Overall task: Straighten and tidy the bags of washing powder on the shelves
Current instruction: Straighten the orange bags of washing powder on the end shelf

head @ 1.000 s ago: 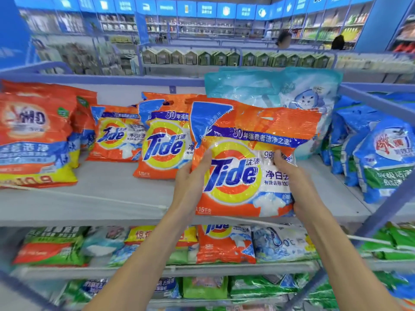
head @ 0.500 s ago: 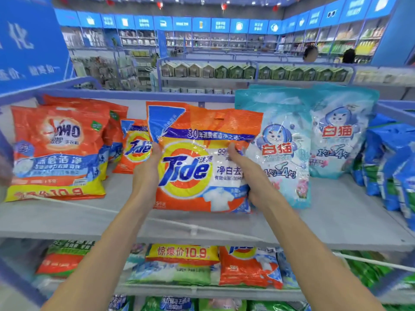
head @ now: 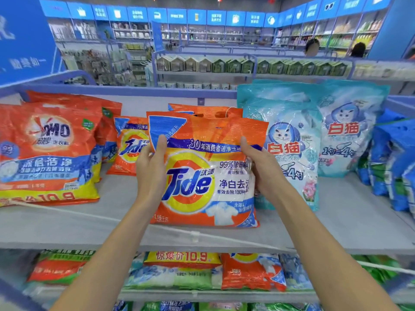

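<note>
Both hands clasp the front Tide bag (head: 202,176) by its edges: the left hand (head: 150,169) at nine o'clock on the bag, thumb across the upper corner, the right hand (head: 260,169) at three o'clock, fingers curled round the side. The bag stands upright near the front of the top shelf (head: 336,221), long axis running twelve to six, base on the shelf. A second Tide bag (head: 206,111) stands just behind it at twelve; a smaller Tide bag (head: 128,147) sits at ten. The cat-brand bag (head: 289,140) touches its three o'clock edge. Both hands sit equally near, so squaring it looks like a push toward twelve.
</note>
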